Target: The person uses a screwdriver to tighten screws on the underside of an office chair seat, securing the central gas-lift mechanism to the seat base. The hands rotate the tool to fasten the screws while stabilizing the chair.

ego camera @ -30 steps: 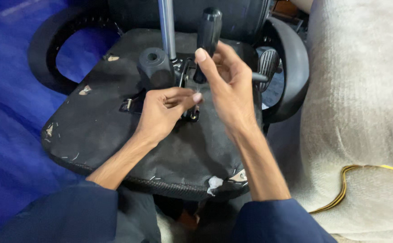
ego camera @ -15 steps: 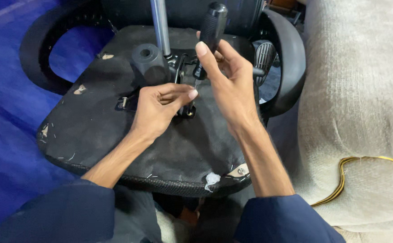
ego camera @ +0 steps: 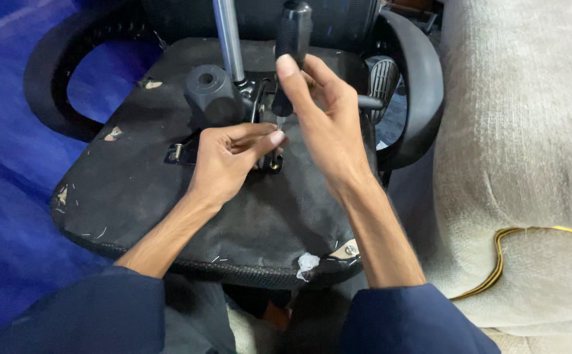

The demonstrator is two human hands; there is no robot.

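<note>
Blue floor covering (ego camera: 10,196) fills the left side of your view, and a beige cushion (ego camera: 522,164) with a yellow cord (ego camera: 502,262) along its edge fills the right. Between them lies an office chair turned upside down, its seat underside (ego camera: 135,190) facing you, black fabric worn and torn in small spots, with a white scrap (ego camera: 307,263) at the near edge. Both armrests (ego camera: 423,85) curve out to either side. A steel post (ego camera: 229,39) rises from the mechanism at the middle of the seat, with a round black knob (ego camera: 208,92) just left of it and a paddle lever (ego camera: 383,77) off to the right.

Your right hand (ego camera: 328,128) is closed around a screwdriver (ego camera: 290,52) with a black handle, thumb up along the grip, holding it nearly upright. Its thin shaft points down into the mechanism beside the post.

Your left hand (ego camera: 230,157) rests on the seat underside just below the screwdriver's tip, fingers drawn together with thumb and forefinger pinched at the tip; whether anything small sits between them, you cannot tell. A bolt (ego camera: 273,164) with a washer shows just beside those fingertips. Both your sleeves (ego camera: 410,321) are dark blue.
</note>
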